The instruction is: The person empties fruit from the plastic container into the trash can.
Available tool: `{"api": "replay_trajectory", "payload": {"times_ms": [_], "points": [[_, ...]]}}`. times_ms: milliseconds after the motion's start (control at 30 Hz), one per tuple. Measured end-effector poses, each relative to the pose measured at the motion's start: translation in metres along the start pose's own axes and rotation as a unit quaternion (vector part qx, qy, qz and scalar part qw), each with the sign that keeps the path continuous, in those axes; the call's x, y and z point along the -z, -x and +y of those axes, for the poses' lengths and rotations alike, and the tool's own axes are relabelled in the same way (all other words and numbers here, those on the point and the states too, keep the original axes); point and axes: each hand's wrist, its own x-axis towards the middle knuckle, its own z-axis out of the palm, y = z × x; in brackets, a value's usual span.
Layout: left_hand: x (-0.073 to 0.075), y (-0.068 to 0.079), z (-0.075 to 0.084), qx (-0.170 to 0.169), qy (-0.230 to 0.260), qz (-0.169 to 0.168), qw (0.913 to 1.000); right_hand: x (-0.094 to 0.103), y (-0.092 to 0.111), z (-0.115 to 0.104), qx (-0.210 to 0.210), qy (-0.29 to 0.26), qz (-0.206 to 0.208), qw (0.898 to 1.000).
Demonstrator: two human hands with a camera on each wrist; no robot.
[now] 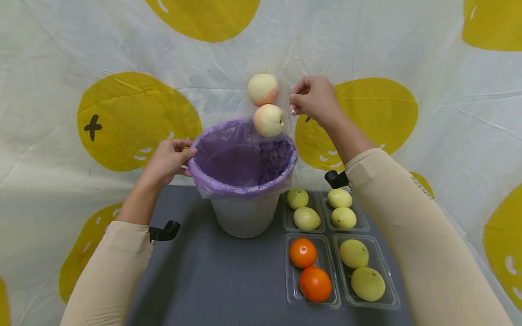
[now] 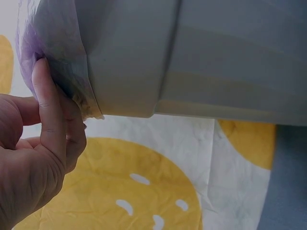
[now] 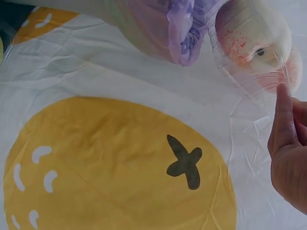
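My right hand (image 1: pixel 316 99) pinches the edge of a clear plastic tray (image 3: pixel 249 84) that holds two pale peaches (image 1: pixel 269 120) blushed with red. The tray is above the back right rim of a light grey trash bin (image 1: pixel 244 217), lined with a purple bag (image 1: pixel 224 158) folded over its rim. On the bin's left side, my left hand (image 1: pixel 169 160) grips the lined rim between thumb and fingers. The left wrist view shows its fingers (image 2: pixel 48 105) against the bag's overhang. Little of the bin's floor can be made out.
Right of the bin, several clear trays stand on the dark grey table (image 1: pixel 212 285). One has two oranges (image 1: pixel 315 284); the others hold green-yellow fruit (image 1: pixel 368 284) and pale yellow fruit (image 1: pixel 344 218). A white cloth (image 1: pixel 36 90) with yellow fruit prints hangs behind.
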Motion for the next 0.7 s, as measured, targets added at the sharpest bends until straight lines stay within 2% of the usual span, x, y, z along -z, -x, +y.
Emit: {"api": "replay_trajectory", "payload": {"times_ms": [133,400,700], "points": [[-0.001,-0.001,0.0,-0.002,0.0,0.0,1.0,-0.003,0.001,0.0,0.015,0.017,-0.001,1.0],[-0.004,0.0,0.0,-0.008,0.003,-0.001,1.0,-0.008,0.001,0.005,0.044,0.039,0.023,0.998],[-0.005,-0.002,0.0,-0.008,-0.003,-0.004,1.0,-0.012,0.0,0.006,0.049,0.019,0.052,0.997]]}}
